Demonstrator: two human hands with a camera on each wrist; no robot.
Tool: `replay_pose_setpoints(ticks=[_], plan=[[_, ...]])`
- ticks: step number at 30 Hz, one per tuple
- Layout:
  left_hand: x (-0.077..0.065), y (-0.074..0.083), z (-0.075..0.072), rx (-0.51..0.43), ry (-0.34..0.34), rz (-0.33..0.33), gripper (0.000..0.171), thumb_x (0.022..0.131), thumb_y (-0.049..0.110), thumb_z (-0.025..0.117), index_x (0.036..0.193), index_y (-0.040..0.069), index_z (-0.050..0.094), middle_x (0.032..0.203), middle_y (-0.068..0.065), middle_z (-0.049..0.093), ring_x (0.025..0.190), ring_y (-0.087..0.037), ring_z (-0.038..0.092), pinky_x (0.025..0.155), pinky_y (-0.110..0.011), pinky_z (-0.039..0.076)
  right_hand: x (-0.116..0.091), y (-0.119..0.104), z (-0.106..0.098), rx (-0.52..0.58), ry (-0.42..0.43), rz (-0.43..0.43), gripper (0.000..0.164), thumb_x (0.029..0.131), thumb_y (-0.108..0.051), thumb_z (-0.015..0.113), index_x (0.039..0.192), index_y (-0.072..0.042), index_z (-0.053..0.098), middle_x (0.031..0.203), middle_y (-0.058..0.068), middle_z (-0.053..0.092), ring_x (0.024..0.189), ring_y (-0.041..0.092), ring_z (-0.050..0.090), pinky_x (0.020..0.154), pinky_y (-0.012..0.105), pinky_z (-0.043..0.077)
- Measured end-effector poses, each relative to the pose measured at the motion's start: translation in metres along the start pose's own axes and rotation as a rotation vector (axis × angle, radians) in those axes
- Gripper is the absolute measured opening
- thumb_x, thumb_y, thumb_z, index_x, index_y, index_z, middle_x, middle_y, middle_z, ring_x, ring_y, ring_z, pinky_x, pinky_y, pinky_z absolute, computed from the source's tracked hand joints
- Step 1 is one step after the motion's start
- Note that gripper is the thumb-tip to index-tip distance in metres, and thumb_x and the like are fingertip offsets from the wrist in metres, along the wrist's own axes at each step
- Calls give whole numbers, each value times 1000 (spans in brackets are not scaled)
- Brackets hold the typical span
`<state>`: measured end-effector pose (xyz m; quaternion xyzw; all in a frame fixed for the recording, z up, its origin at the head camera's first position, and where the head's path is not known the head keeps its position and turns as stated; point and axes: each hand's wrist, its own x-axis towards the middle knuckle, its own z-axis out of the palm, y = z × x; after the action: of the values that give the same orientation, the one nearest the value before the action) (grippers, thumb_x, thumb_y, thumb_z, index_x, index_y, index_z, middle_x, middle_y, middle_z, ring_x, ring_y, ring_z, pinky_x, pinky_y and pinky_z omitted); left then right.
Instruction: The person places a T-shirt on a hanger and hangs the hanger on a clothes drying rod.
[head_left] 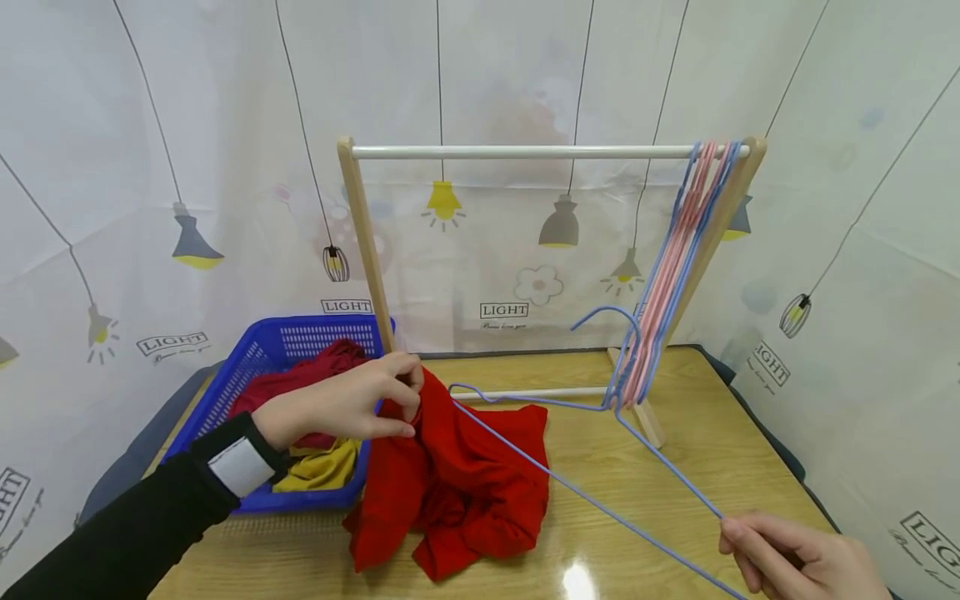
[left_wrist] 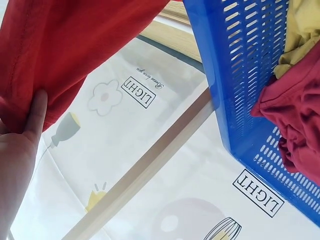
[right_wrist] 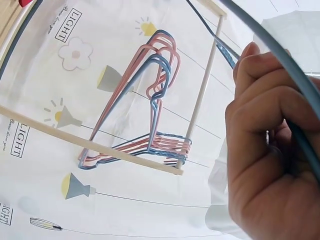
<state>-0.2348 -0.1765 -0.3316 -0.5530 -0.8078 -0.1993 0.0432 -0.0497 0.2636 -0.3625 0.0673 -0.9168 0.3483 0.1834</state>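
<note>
My left hand (head_left: 367,396) pinches a red garment (head_left: 480,492) near its upper edge. The rest of that cloth lies bunched on the table beside the basket. In the left wrist view the thumb presses against a fold of the red fabric. At the lower right, my right hand (head_left: 806,554) grips a blue wire clothes hanger (head_left: 678,475) by one side. The hanger is tilted, its hook up toward the rack and its far corner over the red garment. In the right wrist view the fingers (right_wrist: 265,110) curl around the blue wire.
A wooden rack with a white top rail (head_left: 517,152) stands at the back. Several pink and blue hangers (head_left: 678,250) hang bunched at its right end. To the left, a blue plastic basket (head_left: 225,400) contains dark red clothing (head_left: 277,387) and yellow clothing (head_left: 322,468).
</note>
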Motion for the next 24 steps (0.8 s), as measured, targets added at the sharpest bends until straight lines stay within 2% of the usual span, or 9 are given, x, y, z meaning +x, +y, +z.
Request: replay_pose_setpoints(ticks=[12, 19, 24], plan=[[1, 0, -3, -2, -2, -32, 18, 78, 17, 78, 70, 24, 63, 89, 3, 41, 92, -11, 39, 76, -27, 36, 0, 11, -12, 46, -17, -121, 30, 90, 4, 57, 79, -23, 61, 55, -16, 44, 39, -2, 31, 37, 14, 26], [4, 1, -3, -30, 29, -30, 21, 78, 16, 78, 69, 24, 60, 92, 3, 42, 92, -10, 39, 74, -26, 37, 5, 2, -19, 29, -12, -212, 34, 87, 7, 60, 79, -26, 61, 56, -20, 43, 38, -9, 26, 38, 11, 23], [8, 5, -5, -60, 58, -11, 20, 79, 17, 77, 70, 23, 60, 97, 4, 44, 95, -8, 42, 74, -25, 42, 12, -3, -23, 18, -50, -262, 37, 87, 7, 59, 76, -28, 57, 56, -19, 40, 38, -10, 25, 38, 10, 23]])
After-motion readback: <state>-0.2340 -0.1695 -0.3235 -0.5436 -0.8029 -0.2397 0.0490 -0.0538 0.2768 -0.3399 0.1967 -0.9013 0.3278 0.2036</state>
